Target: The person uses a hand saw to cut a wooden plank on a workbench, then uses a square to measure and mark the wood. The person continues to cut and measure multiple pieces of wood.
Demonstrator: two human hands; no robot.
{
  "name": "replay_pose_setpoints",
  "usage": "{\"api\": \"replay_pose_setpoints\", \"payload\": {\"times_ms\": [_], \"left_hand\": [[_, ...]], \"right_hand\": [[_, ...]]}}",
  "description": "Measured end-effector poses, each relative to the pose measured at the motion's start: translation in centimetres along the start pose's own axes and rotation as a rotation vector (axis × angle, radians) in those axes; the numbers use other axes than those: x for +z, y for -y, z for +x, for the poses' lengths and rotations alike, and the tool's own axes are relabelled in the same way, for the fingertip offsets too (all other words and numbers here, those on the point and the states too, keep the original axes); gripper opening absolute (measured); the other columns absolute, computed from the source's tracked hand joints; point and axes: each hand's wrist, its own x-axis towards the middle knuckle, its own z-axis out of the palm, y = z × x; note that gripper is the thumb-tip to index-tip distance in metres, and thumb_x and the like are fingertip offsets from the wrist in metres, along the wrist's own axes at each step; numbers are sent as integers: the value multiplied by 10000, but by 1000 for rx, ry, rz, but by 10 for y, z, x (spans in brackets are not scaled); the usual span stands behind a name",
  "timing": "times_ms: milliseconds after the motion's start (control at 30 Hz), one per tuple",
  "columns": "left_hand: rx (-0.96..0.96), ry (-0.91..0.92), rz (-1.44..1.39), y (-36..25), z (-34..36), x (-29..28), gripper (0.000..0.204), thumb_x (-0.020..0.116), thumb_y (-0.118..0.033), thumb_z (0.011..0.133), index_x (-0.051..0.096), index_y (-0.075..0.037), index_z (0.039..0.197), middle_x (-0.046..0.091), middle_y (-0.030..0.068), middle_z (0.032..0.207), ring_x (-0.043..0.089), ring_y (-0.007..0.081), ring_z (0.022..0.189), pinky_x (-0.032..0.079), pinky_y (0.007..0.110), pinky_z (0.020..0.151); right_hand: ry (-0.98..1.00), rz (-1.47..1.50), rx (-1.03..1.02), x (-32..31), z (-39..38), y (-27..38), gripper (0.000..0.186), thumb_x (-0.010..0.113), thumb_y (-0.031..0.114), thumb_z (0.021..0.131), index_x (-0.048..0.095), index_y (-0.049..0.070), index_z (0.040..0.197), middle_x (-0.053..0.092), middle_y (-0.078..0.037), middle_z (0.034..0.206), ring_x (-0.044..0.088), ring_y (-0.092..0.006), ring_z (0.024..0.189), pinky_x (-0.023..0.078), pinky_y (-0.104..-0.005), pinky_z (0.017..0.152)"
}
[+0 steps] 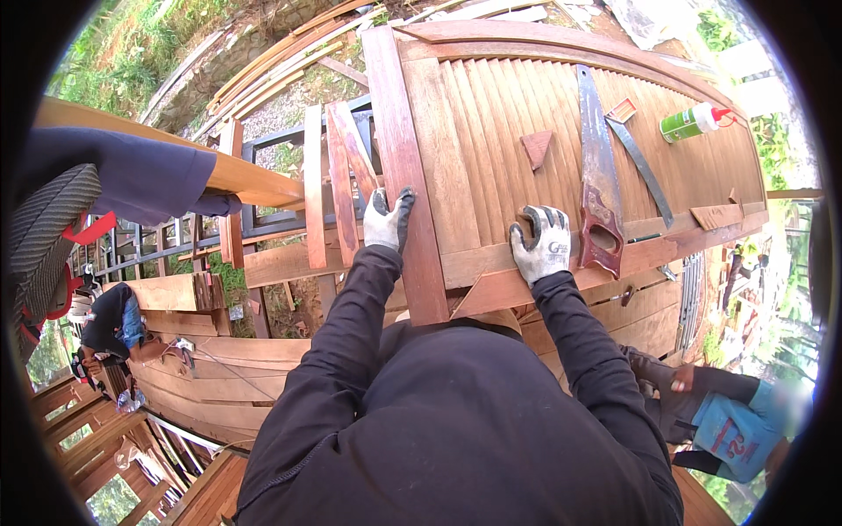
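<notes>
A slatted wooden panel [491,167] lies flat in front of me, with a dark reddish board [399,158] along its left end. My left hand [388,221], in a grey-and-white glove, grips that board's left edge, thumb on top; part of its fingers is hidden. On the panel's near rail rests my right hand [541,245], gloved too, its fingers and thumb apart and nothing in it. Just right of it lies a handsaw [600,175] with a red-brown handle. Beyond are a small triangular wood piece [537,149], a try square [640,162] and a green-and-white glue bottle [693,123].
Loose wooden strips [314,184] lie across a dark metal frame [263,140] at left. A person in a blue sleeve [132,167] is close by on the left. Another person in a blue shirt [737,425] is at lower right, and one crouches at far left [110,324].
</notes>
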Motion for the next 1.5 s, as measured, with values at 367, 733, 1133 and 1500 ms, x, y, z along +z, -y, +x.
{"api": "replay_pose_setpoints", "payload": {"times_ms": [367, 733, 1133, 1500], "left_hand": [[104, -23, 54, 11, 6, 1, 485, 773, -214, 887, 551, 95, 1187, 647, 146, 1117, 604, 177, 996, 488, 292, 890], [23, 14, 42, 2, 0, 1, 686, 810, -306, 863, 509, 148, 1280, 631, 153, 1199, 589, 182, 1086, 459, 286, 974], [146, -91, -53, 13, 3, 8, 350, 756, -177, 897, 602, 65, 1097, 672, 116, 1010, 611, 173, 897, 505, 297, 827], [129, -34, -5, 22, 8, 2, 370, 754, -224, 904, 608, 54, 1100, 669, 109, 1034, 606, 161, 913, 495, 288, 826]], "right_hand": [[12, -8, 13, 1, 1, 0, 334, 726, 227, 793, 627, 106, 1089, 610, -146, 1094, 530, -361, 1108, 412, -482, 992], [-6, -2, -7, -2, 1, 3, 315, 733, 217, 795, 636, 88, 1066, 623, -140, 1060, 540, -351, 1089, 419, -474, 979], [-2, -3, -9, 1, 1, 1, 321, 730, 220, 795, 637, 91, 1074, 623, -149, 1080, 538, -354, 1097, 413, -478, 987], [22, 2, 19, -1, 0, 0, 312, 722, 229, 796, 634, 111, 1071, 626, -132, 1092, 541, -356, 1109, 420, -475, 988]]}}
